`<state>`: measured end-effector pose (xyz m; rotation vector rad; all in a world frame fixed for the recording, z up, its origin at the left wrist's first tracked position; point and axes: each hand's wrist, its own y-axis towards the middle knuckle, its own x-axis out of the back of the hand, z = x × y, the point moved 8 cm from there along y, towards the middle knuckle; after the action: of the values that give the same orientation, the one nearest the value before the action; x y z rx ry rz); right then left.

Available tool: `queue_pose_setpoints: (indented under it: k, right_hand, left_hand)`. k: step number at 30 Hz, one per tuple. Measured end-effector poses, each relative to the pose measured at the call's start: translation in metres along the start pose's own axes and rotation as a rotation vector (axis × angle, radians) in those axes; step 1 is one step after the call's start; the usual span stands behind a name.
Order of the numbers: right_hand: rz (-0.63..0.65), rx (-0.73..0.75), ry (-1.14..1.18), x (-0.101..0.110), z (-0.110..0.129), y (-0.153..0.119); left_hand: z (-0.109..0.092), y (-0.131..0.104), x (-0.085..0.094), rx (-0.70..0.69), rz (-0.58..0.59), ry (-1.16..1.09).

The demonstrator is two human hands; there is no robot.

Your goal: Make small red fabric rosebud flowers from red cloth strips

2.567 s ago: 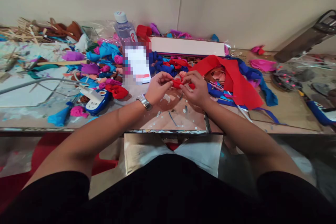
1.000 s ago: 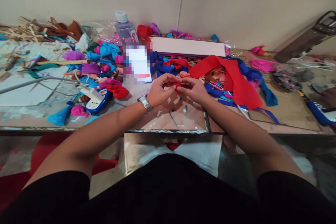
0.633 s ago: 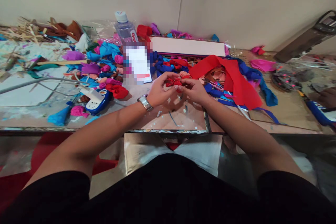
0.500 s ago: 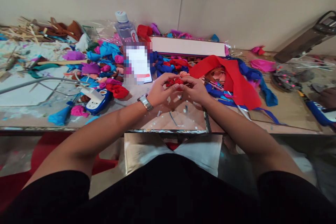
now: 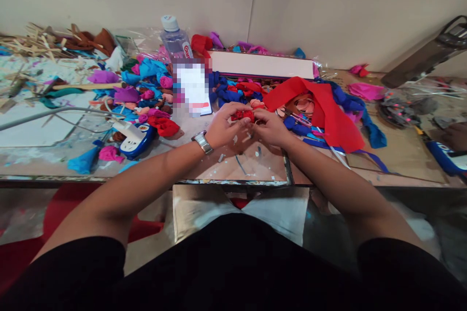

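A small crumpled red piece [image 5: 242, 115] is held between both hands above the tabletop. My left hand [image 5: 225, 126], below a metal wristwatch [image 5: 202, 142], has its fingers curled round the piece's left side. My right hand [image 5: 269, 125] is pinched at its right side, fingertips close to the left ones; what exactly lies in that pinch is too small to tell. Just behind the fingers sit peach-coloured rolled bits [image 5: 257, 103]. A wide red strip [image 5: 328, 112] lies over the pile to the right of my right hand.
A phone [image 5: 193, 88] and a bottle [image 5: 175, 41] stand behind my left hand. Coloured scraps surround a blue-and-white power strip [image 5: 136, 142] on the left. A long pale box [image 5: 260, 64] lies by the wall. At far right, a person's hand [image 5: 456, 135] is near a blue object [image 5: 443, 155].
The fingers of my right hand have shifted slightly down and right from the red piece, which now shows more fully. My left hand has barely moved.
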<state>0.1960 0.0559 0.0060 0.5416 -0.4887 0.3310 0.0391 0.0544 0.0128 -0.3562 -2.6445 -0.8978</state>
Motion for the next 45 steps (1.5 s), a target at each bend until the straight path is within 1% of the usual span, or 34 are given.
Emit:
queue_pose_setpoints:
  k: [5,10,13,16,21,23,27,30,33,37,39,42,45]
  right_hand:
    - [-0.033,0.022,0.004,0.003,0.003,-0.001]
    - [-0.013,0.025,-0.030,0.003,0.003,0.000]
    - [0.039,0.023,-0.021,-0.002,0.004,-0.001]
    - [0.100,0.019,0.044,-0.010,0.007,-0.004]
    - [0.286,-0.030,0.157,-0.025,0.009,-0.010]
    - [0.314,-0.029,0.171,-0.026,0.009,-0.010]
    - [0.341,0.017,0.212,-0.027,0.011,-0.010]
    - [0.356,0.020,0.244,-0.030,0.007,-0.012]
    - [0.378,-0.005,0.224,-0.033,-0.005,-0.015]
    - [0.420,-0.119,0.155,-0.035,-0.022,-0.019]
    - [0.419,-0.108,0.151,-0.035,-0.019,-0.018]
    - [0.371,-0.006,0.175,-0.031,-0.003,-0.015]
    - [0.346,-0.022,0.196,-0.031,-0.002,-0.013]
  left_hand:
    - [0.002,0.001,0.001,0.013,-0.019,0.005]
    - [-0.010,0.002,0.000,-0.038,0.006,0.011]
    - [-0.014,0.002,-0.002,-0.044,0.041,0.031]
    - [-0.017,0.001,-0.005,-0.061,0.092,0.033]
    - [-0.021,-0.002,-0.010,-0.117,0.173,0.002]
    - [-0.025,-0.003,-0.013,-0.142,0.209,-0.010]
    - [-0.032,-0.004,-0.017,-0.184,0.251,-0.048]
    - [-0.033,-0.004,-0.018,-0.193,0.251,-0.060]
    - [-0.032,-0.005,-0.018,-0.210,0.235,-0.062]
    - [-0.028,-0.005,-0.019,-0.197,0.227,-0.051]
    - [-0.028,-0.005,-0.018,-0.191,0.216,-0.054]
    - [-0.026,-0.004,-0.017,-0.166,0.207,-0.053]
    - [-0.023,-0.002,-0.014,-0.126,0.196,-0.044]
